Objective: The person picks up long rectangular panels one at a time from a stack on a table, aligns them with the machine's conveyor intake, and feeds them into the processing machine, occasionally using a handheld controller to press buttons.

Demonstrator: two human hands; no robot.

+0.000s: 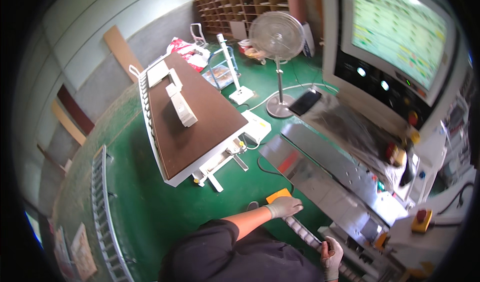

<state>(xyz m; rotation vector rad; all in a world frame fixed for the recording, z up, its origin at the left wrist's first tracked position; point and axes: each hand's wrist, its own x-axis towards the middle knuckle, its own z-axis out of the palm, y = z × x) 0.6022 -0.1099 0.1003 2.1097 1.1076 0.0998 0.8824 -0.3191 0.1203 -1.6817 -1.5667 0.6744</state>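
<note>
Grey-gloved, my left hand [284, 206] lies spread on a long strip [304, 230] at lower centre; my right hand [331, 254], fingers clenched, grips its near end, work seemingly just starting.

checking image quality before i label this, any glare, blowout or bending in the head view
Head view: the monitor is washed out by its own brightness, its contents unreadable; soft sheen on the metal machine bed; strong fisheye bending, the brown table edges curve and the corners go black; the gloved left hand and right hand on the long bar look slightly soft.
</note>
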